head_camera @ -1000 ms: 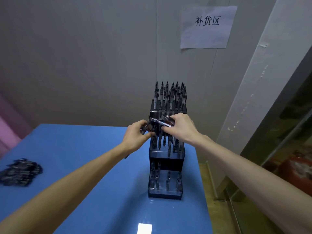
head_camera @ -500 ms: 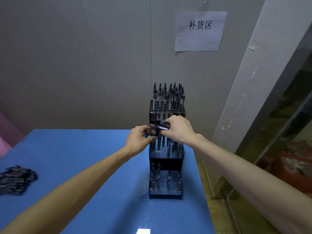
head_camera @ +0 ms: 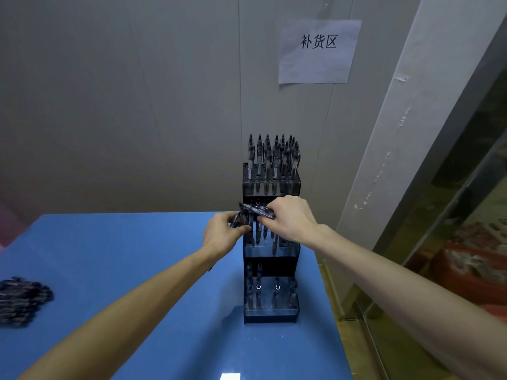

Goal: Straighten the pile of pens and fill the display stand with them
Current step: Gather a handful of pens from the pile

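Observation:
A black three-tier display stand point(head_camera: 270, 315) rises at the right side of the blue table point(head_camera: 137, 270). Its top tier is packed with upright dark pens point(head_camera: 273, 157); the middle tier holds several, and the bottom tier has a few. My left hand point(head_camera: 220, 235) grips a small bunch of pens beside the middle tier. My right hand point(head_camera: 290, 220) pinches one pen point(head_camera: 256, 209) lying nearly level above that tier. A loose pile of dark pens point(head_camera: 22, 300) lies at the table's left edge.
A paper sign with printed characters point(head_camera: 318, 50) hangs on the grey wall behind. The table's right edge runs close to a white pillar point(head_camera: 397, 133) and a glass panel point(head_camera: 466, 215). Bare blue tabletop lies between the pile and the stand.
The view has tilted slightly down and left. Both hands stay at the middle tier; the pen in my right hand has shifted a little to the left, over my left hand's bunch.

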